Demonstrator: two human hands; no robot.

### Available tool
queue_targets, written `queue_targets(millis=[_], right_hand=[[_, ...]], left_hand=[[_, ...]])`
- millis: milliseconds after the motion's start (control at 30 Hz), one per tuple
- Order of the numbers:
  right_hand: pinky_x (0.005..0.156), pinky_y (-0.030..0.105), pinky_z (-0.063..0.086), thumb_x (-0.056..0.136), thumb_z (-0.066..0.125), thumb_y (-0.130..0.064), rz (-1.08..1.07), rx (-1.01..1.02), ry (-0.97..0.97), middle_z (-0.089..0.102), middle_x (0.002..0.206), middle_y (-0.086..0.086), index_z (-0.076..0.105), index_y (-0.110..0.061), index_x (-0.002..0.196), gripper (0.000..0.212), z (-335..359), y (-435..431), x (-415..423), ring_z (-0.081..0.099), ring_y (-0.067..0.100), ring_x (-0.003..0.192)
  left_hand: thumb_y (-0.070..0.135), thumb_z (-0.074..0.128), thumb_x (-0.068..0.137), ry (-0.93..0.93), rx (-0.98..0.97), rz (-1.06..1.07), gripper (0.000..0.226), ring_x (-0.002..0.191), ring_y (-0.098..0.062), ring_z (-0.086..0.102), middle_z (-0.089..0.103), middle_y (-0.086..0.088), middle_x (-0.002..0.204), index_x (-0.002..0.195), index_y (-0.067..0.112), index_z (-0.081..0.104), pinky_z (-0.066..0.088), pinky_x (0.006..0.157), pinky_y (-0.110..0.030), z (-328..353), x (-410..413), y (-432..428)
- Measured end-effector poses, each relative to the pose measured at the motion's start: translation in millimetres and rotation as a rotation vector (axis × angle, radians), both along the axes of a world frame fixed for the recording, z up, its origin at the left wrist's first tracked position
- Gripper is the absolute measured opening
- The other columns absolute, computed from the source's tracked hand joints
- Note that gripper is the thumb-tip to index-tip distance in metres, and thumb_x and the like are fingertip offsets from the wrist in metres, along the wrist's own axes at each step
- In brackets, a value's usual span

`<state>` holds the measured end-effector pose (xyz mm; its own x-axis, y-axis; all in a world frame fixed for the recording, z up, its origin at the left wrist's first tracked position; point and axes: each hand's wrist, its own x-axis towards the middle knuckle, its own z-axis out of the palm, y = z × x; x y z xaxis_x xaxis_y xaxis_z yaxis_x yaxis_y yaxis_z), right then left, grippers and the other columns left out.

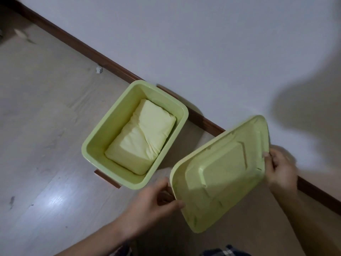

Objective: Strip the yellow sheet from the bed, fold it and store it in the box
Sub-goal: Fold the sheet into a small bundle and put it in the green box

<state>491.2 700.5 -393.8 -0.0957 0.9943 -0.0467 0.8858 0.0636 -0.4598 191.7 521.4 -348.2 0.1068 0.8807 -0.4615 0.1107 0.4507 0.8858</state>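
The folded yellow sheet (141,137) lies as a compact bundle inside the open pale-green box (103,130), which stands on the floor against the wall. To the right of the box I hold its pale-green lid (221,174) tilted in the air, underside facing me. My left hand (153,202) grips the lid's near left edge, thumb on top. My right hand (280,169) grips the far right edge, slightly blurred.
Brown handles (108,179) stick out at the box's two ends. A dark wooden skirting board (88,50) runs diagonally along the white wall. A small white scrap (99,69) lies on the pale laminate floor by the skirting.
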Motion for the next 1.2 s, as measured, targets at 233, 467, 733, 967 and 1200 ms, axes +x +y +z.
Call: queue_targets(millis=[233, 467, 733, 967, 1200], right_hand=[[0.064, 0.001, 0.044, 0.090, 0.058, -0.003, 0.140, 0.092, 0.395, 0.061, 0.079, -0.008, 0.063, -0.003, 0.102, 0.013, 65.5, 20.7, -100.0, 0.058, -0.017, 0.072], [0.082, 0.015, 0.049, 0.093, 0.043, -0.012, 0.132, -0.618, 0.814, 0.075, 0.092, -0.013, 0.075, -0.016, 0.097, 0.032, 83.8, 67.0, -191.0, 0.065, 0.012, 0.103], [0.079, 0.009, 0.051, 0.071, 0.075, -0.042, 0.496, -0.646, 0.558, 0.069, 0.116, -0.006, 0.073, -0.037, 0.095, 0.024, 46.7, 101.6, -250.4, 0.065, -0.003, 0.099], [0.095, 0.005, 0.029, 0.087, 0.066, -0.018, 0.666, -0.310, 0.268, 0.058, 0.131, -0.002, 0.058, -0.013, 0.128, 0.042, 11.0, 88.5, -271.4, 0.052, 0.004, 0.115], [0.105, 0.010, 0.024, 0.091, 0.060, -0.019, 0.709, -0.163, 0.211, 0.053, 0.138, 0.001, 0.055, -0.011, 0.131, 0.042, 0.5, 77.2, -271.4, 0.048, 0.014, 0.127]], left_hand=[[0.049, 0.067, 0.079, 0.389, 0.440, 0.270, 0.026, 0.075, -0.011, 0.068, 0.070, 0.004, 0.081, 0.085, 0.023, 0.069, 0.052, 0.069, -0.020, 87.1, -81.5, -14.7], [0.037, 0.064, 0.086, 0.953, 0.841, 0.107, 0.027, 0.101, -0.008, 0.060, 0.061, 0.004, 0.116, 0.110, 0.024, 0.067, 0.046, 0.084, -0.025, 83.0, -136.8, -48.9], [0.031, 0.066, 0.089, 1.167, 0.915, -0.147, 0.028, 0.131, -0.014, 0.047, 0.047, 0.009, 0.144, 0.114, 0.020, 0.058, 0.036, 0.105, -0.037, -8.5, -138.1, -50.7], [0.036, 0.056, 0.095, 1.159, 0.814, -0.215, 0.024, 0.135, -0.010, 0.041, 0.044, 0.010, 0.147, 0.106, 0.018, 0.067, 0.035, 0.109, -0.036, -58.9, -126.1, -44.5], [0.044, 0.062, 0.088, 1.060, 0.734, -0.098, 0.033, 0.134, -0.009, 0.042, 0.046, 0.011, 0.144, 0.111, 0.021, 0.066, 0.036, 0.108, -0.038, -69.7, -117.3, -53.8]])
